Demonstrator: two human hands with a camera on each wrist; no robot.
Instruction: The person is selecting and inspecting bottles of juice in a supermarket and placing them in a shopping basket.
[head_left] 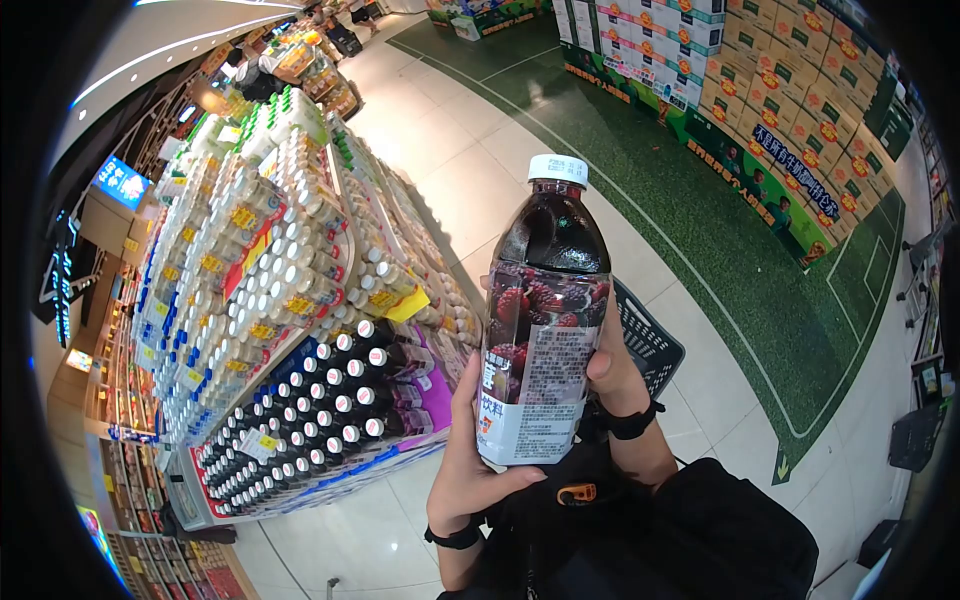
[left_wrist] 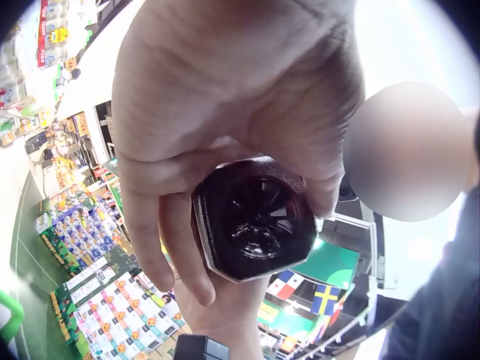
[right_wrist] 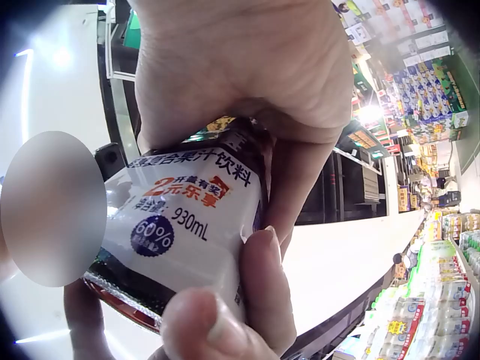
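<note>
A large bottle of dark juice (head_left: 550,240) with a white cap (head_left: 558,170) stands upright before my chest, its berry-printed label turned toward me. Low on its left side my left hand (head_left: 468,455) holds it, thumb across the base edge. My right hand (head_left: 615,370) grips the right side with the thumb in front, its other fingers hidden behind. From below, the left wrist view shows the dark bottle base (left_wrist: 255,225) between thumb and fingers. In the right wrist view, fingers curl around the white label (right_wrist: 187,202), which reads 930mL.
At left a stepped display holds rows of white-capped dark bottles (head_left: 340,385) and many paler bottles (head_left: 290,260). A dark shopping basket (head_left: 650,340) is behind my right hand. Stacked cartons (head_left: 790,90) stand beyond the green floor mat (head_left: 700,250).
</note>
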